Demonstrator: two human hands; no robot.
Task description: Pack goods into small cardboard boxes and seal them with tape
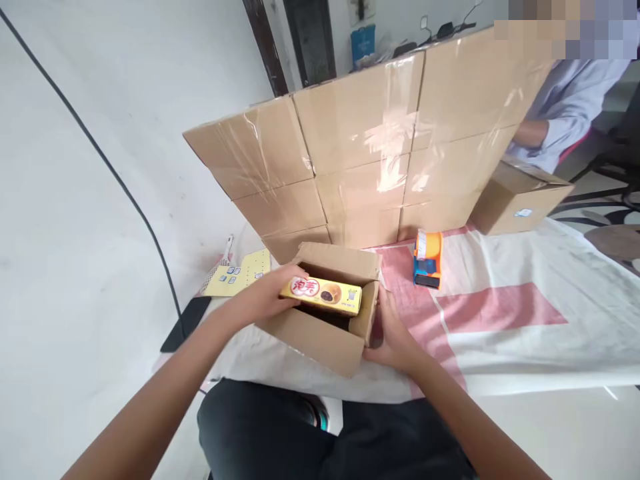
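An open cardboard box [320,341] stands before me on the table, its flaps folded outward. At its mouth is a yellow snack box [345,299] with red lettering and a picture of a filled puff; its lower part is hidden inside. My left hand [273,293] grips the left end of the snack box, thumb and fingers around it. My right hand [393,333] holds the right flap and side of the cardboard box. To the right lies an orange and blue toy-like object [428,260], touched by neither hand.
A tall wall of taped cardboard boxes [360,147] rises behind the table. At left are a yellow card [237,275], a white-handled tool [229,247] and a black flat object [186,325]. Another cardboard box [523,197] sits at right, near a person's sleeve [575,113]. A cloth [505,347] covers the table.
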